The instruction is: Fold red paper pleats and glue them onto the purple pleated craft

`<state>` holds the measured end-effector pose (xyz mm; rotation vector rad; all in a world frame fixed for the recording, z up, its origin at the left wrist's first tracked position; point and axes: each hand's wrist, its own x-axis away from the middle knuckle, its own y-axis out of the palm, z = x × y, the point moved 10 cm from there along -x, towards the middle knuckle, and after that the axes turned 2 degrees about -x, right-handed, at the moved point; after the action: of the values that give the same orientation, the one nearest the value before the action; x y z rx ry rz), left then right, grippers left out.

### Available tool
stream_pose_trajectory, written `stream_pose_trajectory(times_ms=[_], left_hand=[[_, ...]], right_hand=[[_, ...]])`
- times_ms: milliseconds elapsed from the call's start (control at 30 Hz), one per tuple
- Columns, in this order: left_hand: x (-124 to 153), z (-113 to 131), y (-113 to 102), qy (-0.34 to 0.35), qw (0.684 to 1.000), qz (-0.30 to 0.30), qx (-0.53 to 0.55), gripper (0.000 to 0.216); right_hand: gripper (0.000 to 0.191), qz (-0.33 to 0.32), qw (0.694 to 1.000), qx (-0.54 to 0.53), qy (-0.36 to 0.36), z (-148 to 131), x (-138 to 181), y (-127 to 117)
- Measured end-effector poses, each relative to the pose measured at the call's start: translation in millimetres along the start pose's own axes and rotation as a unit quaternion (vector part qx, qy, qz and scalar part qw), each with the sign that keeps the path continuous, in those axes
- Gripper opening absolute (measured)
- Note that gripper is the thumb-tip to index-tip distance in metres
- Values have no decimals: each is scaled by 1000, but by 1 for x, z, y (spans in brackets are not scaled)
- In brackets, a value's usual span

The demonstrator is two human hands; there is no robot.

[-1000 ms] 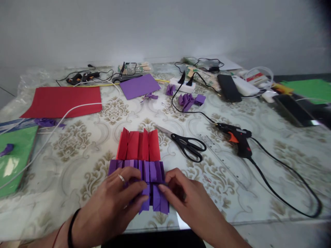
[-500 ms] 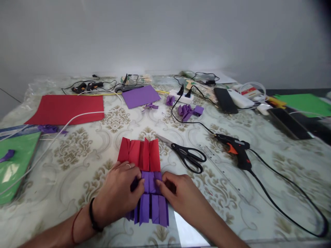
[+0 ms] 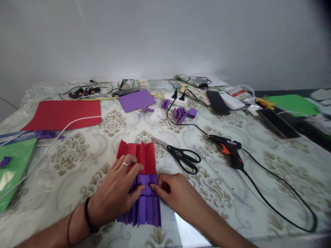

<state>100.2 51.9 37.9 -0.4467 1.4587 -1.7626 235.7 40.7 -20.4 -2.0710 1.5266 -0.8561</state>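
Note:
A pleated purple paper lies near the table's front edge, its far end meeting a pleated red paper. My left hand, with a ring and a dark wristband, lies fingers stretched flat over the left side of both papers, pressing them down. My right hand is curled, its fingertips pinching the purple folds at the middle from the right.
Black scissors lie just right of the red paper, a black glue gun with a long cord further right. Flat red sheet, purple sheet, green sheets, purple scraps, power strip and phones lie around.
Both hands slid forward along the purple paper toward the red one. My left hand now flattens over the seam and part of the red paper; the purple pleats are squeezed narrower.

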Motion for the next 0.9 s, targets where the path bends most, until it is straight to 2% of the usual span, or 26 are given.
stream_pose_trajectory(times_ms=[67, 133, 200, 300, 467, 600, 733, 833, 900], left_hand=[[-1, 7, -5, 70, 997, 6, -27, 44], [-1, 10, -4, 124, 991, -8, -40, 48], [0, 7, -1, 147, 988, -26, -43, 47], [-1, -2, 7, 138, 988, -56, -36, 45], [-15, -9, 13, 119, 987, -103, 34, 25], [-33, -17, 15, 81, 990, -97, 56, 20], [-37, -18, 20, 83, 992, -82, 41, 42], [-32, -19, 25, 108, 990, -90, 33, 61], [-29, -25, 31, 106, 988, -110, 22, 68]], right_hand=[[31, 38, 998, 34, -41, -8, 1, -12], [22, 104, 985, 56, -124, -24, 6, -30], [17, 152, 960, 81, -219, -39, 12, -42], [25, 130, 941, 121, -288, -44, 6, -38], [23, 46, 955, 112, -271, -33, -15, -24], [19, 17, 960, 105, -258, -33, -24, -19], [22, 19, 960, 132, -247, -31, -29, -17], [43, 24, 956, 159, -244, -28, -30, -15], [59, 6, 956, 175, -236, -25, -31, -11]])
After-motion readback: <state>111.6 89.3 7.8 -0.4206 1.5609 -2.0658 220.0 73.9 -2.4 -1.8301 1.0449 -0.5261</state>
